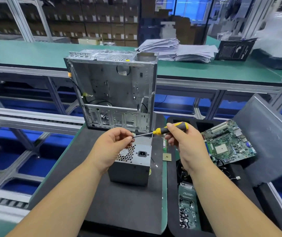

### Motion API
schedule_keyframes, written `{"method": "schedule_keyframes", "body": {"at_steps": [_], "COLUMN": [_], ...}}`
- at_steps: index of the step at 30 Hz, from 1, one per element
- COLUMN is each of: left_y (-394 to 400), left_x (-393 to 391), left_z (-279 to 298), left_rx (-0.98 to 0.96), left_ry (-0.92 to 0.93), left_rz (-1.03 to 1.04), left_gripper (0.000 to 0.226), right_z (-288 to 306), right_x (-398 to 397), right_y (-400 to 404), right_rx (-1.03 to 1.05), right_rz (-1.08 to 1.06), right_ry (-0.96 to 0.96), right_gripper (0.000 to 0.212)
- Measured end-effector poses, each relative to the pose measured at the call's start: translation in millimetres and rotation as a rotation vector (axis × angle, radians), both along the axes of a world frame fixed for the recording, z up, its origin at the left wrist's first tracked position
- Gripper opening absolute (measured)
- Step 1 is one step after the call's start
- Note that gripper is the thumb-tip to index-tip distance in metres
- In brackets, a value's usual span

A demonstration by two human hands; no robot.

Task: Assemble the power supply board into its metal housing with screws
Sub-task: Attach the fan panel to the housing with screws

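Now the screwdriver (164, 130) is up between both hands, above the power supply unit (131, 164).
Right hand (183, 141) grips its handle; left hand (114, 142) pinches the shaft tip, any screw hidden; open metal housing (114, 93) stands just behind.

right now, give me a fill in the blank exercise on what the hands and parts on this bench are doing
1. The right hand grips the screwdriver by its yellow and ____ handle.
2. The left hand pinches the screwdriver's ____ end.
3. The power supply lies on the dark mat, in front of the upright metal ____.
4. The green motherboard lies to the ____ of the power supply.

Missing words: black; tip; housing; right
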State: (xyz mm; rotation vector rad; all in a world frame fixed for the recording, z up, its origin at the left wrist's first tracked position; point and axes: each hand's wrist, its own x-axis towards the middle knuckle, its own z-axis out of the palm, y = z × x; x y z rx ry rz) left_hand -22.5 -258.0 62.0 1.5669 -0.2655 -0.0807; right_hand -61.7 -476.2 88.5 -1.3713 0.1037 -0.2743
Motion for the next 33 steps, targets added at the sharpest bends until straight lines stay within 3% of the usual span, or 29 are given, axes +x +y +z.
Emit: {"method": "schedule_keyframes", "body": {"at_steps": [7,12,16,23,33], "left_y": [14.5,23.3,21.2,16.5,20.1], "left_x": [35.2,80.6,104.2,126.1,127.3], "left_z": [-5.2,-25.1,-37.0,-36.2,-53.5], "left_rx": [0.063,0.72,0.945,0.958,0.854], "left_ry": [0.036,-0.037,-0.022,-0.011,0.093], "left_rz": [-0.149,-0.224,-0.459,-0.754,-0.82], "left_gripper": [0.033,0.024,0.029,0.024,0.027], "right_z": [-2.0,3.0,9.1,18.0,26.0], "right_x": [23.9,36.6,40.7,43.8,54.0], "right_y": [11.3,17.1,28.3,48.4,52.5], "right_rx": [-0.088,-0.294,-0.506,-0.7,-0.795], "right_rz": [-0.125,-0.206,-0.228,-0.291,-0.246], "right_ry": [0.034,0.037,0.101,0.149,0.118], "right_gripper": [0.016,0.024,0.022,0.018,0.019]}}
